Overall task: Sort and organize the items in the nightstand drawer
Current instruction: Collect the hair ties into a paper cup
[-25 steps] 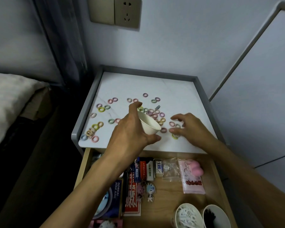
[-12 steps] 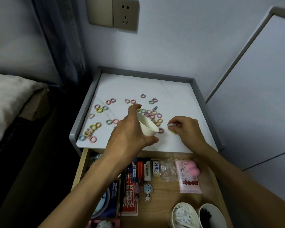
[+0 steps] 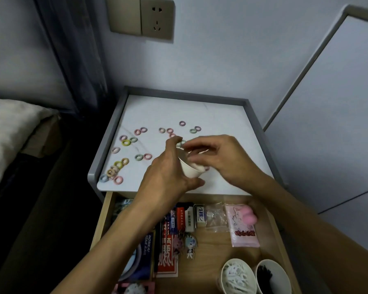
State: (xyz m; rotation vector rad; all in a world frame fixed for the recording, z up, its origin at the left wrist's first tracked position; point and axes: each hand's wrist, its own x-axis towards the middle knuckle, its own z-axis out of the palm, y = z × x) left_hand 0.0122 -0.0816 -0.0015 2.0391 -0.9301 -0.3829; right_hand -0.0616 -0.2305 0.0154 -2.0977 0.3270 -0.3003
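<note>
Several small pastel hair ties (image 3: pixel 125 142) lie scattered on the white nightstand top (image 3: pixel 221 119), mostly on its left and middle. My left hand (image 3: pixel 166 177) grips a white paper cup (image 3: pixel 190 174), held tilted just above the front of the top. At the cup's mouth my right hand (image 3: pixel 223 158) has its fingers bent down, the tips blurred, so anything between them is hidden. Below the top, the wooden drawer (image 3: pixel 217 249) stands pulled out.
In the drawer lie card packs and boxes (image 3: pixel 168 257), two figure keychains (image 3: pixel 185 245), a clear bag (image 3: pixel 216 217) and a pink packet (image 3: pixel 242 228). At its front right are a cup of white bits (image 3: pixel 236 276) and a cup of black bits (image 3: pixel 272 276). A bed (image 3: pixel 9 128) lies left.
My right hand pinched ties at the right front of the top, then moved left and up to the cup's mouth. The left hand kept hold of the cup.
</note>
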